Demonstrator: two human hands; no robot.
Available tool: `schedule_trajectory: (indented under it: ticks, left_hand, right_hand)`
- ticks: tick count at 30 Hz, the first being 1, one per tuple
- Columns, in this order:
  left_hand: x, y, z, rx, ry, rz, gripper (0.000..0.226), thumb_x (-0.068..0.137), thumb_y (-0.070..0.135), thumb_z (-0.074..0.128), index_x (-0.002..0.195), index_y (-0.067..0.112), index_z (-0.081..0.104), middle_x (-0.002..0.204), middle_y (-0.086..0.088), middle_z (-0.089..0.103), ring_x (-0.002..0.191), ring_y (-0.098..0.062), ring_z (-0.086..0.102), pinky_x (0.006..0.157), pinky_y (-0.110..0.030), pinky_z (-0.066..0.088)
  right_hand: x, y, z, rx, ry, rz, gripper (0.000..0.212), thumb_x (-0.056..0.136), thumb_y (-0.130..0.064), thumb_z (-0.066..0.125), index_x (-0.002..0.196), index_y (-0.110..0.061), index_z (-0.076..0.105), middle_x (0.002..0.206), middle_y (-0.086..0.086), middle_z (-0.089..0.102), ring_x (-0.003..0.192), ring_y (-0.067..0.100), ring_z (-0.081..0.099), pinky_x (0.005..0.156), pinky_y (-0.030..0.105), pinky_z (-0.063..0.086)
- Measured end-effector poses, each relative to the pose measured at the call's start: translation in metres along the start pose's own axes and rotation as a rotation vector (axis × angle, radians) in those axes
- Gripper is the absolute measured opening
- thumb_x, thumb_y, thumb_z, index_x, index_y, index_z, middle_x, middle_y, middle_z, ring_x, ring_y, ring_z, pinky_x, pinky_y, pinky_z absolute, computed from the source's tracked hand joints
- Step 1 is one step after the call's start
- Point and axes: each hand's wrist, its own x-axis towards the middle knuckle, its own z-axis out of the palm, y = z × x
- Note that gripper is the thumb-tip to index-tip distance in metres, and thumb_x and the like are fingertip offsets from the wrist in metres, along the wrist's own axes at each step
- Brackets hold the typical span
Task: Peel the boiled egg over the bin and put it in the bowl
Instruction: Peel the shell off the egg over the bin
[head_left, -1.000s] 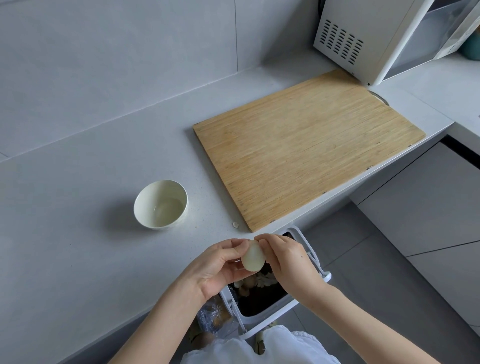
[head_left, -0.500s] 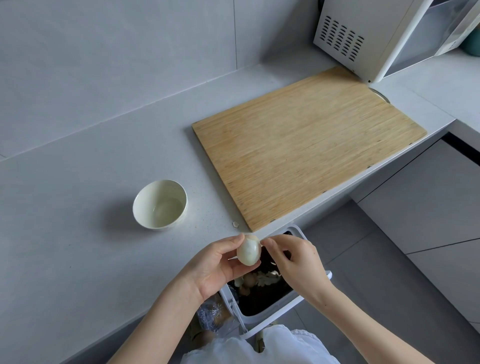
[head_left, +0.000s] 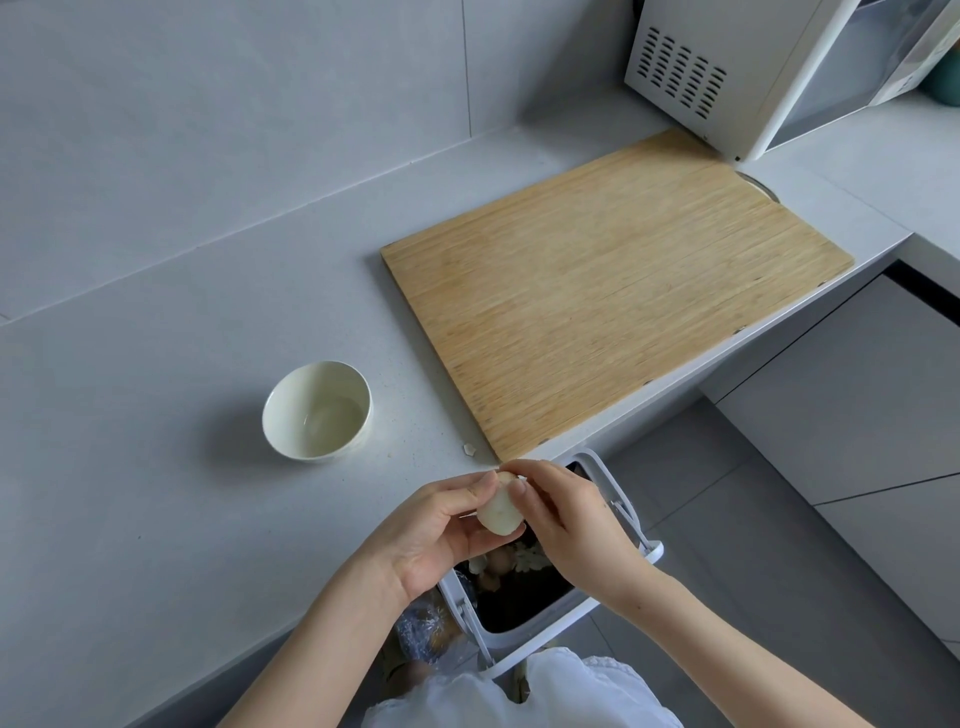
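My left hand (head_left: 434, 530) cradles a pale boiled egg (head_left: 498, 515) at the counter's front edge, above the bin (head_left: 626, 512). My right hand (head_left: 566, 519) rests its thumb and fingertips on the top of the egg. The bin is white, its dark inside holds shell pieces, and it stands on the floor below both hands. A cream bowl (head_left: 280, 415) stands on the counter to the upper left of my hands, with nothing solid in it.
A wooden cutting board (head_left: 613, 291) lies on the grey counter (head_left: 130, 467), right of the bowl. A small shell chip (head_left: 469, 449) sits between bowl and board. A white microwave (head_left: 727, 67) stands at the back right. Grey cabinet fronts (head_left: 857, 405) lie to the right.
My right hand had drawn slightly away from the egg half a second ago; now its fingers are back on the top of the egg. The egg has turned a little in my left hand.
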Motion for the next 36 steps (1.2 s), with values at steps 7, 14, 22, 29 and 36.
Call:
schedule_trajectory:
  ticks: [7, 14, 22, 29, 36]
  left_hand:
    - [0.002, 0.002, 0.004, 0.045, 0.051, 0.003, 0.028, 0.087, 0.016, 0.057, 0.107, 0.000, 0.068, 0.102, -0.014, 0.068, 0.092, -0.022, 0.064, 0.075, -0.031, 0.058]
    - [0.001, 0.005, 0.002, 0.052, 0.063, -0.015, 0.032, 0.076, 0.017, 0.063, 0.104, 0.001, 0.069, 0.097, -0.014, 0.070, 0.087, -0.022, 0.065, 0.075, -0.032, 0.059]
    - [0.000, 0.007, -0.001, 0.003, 0.050, -0.080, 0.030, 0.074, 0.019, 0.065, 0.096, 0.001, 0.071, 0.102, -0.018, 0.067, 0.090, -0.025, 0.064, 0.075, -0.036, 0.058]
    - [-0.003, 0.007, -0.001, -0.136, -0.004, -0.106, 0.028, 0.079, 0.016, 0.064, 0.100, -0.001, 0.070, 0.100, -0.020, 0.067, 0.089, -0.030, 0.066, 0.074, -0.038, 0.059]
    - [-0.005, 0.008, -0.003, -0.181, 0.040, -0.108, 0.028, 0.075, 0.018, 0.066, 0.096, -0.001, 0.065, 0.102, -0.023, 0.061, 0.082, -0.030, 0.064, 0.062, -0.035, 0.059]
  right_hand:
    - [-0.001, -0.002, 0.000, -0.103, -0.003, -0.044, 0.037, 0.095, -0.034, 0.030, 0.118, -0.018, 0.055, 0.106, 0.001, 0.063, 0.092, 0.013, 0.059, 0.077, 0.013, 0.044]
    - [-0.001, 0.000, -0.001, -0.133, -0.051, -0.049, 0.029, 0.097, -0.014, 0.041, 0.125, -0.016, 0.050, 0.119, 0.002, 0.060, 0.104, 0.015, 0.056, 0.083, 0.009, 0.038]
    - [0.003, -0.003, -0.010, -0.156, -0.134, -0.004, 0.032, 0.096, -0.006, 0.038, 0.123, -0.015, 0.052, 0.113, 0.004, 0.064, 0.097, 0.018, 0.057, 0.082, 0.025, 0.046]
    - [0.004, -0.001, -0.014, -0.101, -0.051, 0.044, 0.033, 0.094, 0.001, 0.036, 0.110, -0.015, 0.060, 0.072, -0.007, 0.056, 0.065, 0.007, 0.051, 0.062, 0.018, 0.041]
    - [-0.003, 0.013, -0.011, -0.241, -0.038, 0.075, 0.027, 0.096, -0.014, 0.044, 0.115, -0.016, 0.063, 0.087, -0.005, 0.071, 0.078, 0.010, 0.065, 0.074, 0.019, 0.049]
